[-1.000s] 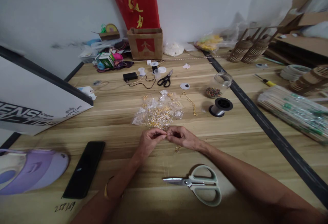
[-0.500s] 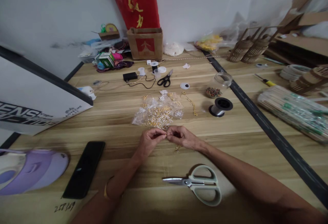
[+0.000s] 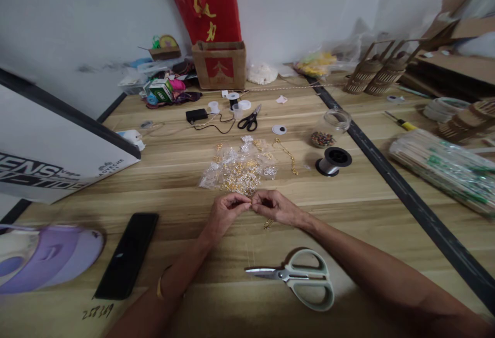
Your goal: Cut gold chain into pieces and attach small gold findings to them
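My left hand [image 3: 228,211] and my right hand [image 3: 275,207] meet fingertip to fingertip, each closed in a pinch. Between them is a tiny gold-coloured piece, too small to make out. Thin clear thread [image 3: 250,250] trails down from the fingers toward the light-handled scissors [image 3: 309,278], which lie on the table. Below my right hand hangs or rests a short bit of gold chain [image 3: 268,223]. Just beyond my fingertips lies a heap of gold and silver jewellery findings [image 3: 242,175], partly on clear plastic bags. A longer gold chain [image 3: 288,155] lies to its right.
To the right stand a spool of clear line [image 3: 333,162], a jar of beads [image 3: 325,134] and a bag of wooden sticks [image 3: 444,170]. Black scissors [image 3: 250,118] lie farther back. A phone [image 3: 127,256], a purple appliance [image 3: 54,258] and a large box [image 3: 58,147] occupy the left.
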Demonstrator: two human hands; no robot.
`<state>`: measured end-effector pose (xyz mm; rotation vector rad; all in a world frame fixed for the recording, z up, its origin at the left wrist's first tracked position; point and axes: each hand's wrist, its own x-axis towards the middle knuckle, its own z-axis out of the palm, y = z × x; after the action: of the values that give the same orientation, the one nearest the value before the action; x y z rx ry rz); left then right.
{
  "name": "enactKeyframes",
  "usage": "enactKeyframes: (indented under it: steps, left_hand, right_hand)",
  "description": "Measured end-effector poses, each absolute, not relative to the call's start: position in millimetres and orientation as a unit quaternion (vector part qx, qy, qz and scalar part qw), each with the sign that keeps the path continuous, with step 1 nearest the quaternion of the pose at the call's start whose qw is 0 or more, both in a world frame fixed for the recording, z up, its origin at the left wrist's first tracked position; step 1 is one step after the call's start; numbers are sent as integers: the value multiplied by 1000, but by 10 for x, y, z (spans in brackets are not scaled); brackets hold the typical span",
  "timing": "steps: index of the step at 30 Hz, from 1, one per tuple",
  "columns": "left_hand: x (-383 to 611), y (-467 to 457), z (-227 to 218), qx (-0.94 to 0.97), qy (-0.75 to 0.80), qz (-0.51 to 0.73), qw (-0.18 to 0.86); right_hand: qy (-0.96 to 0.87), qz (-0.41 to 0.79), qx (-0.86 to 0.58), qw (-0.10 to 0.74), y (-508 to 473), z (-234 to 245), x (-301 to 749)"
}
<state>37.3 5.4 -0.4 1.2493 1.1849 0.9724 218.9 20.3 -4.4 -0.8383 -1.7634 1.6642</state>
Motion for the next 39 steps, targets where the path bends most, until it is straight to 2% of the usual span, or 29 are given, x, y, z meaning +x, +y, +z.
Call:
enactKeyframes:
  steps: [39]
  left_hand:
    - [364, 54, 3, 536, 500, 408, 544]
  right_hand:
    - [-670, 607, -311, 294, 206, -109, 2184]
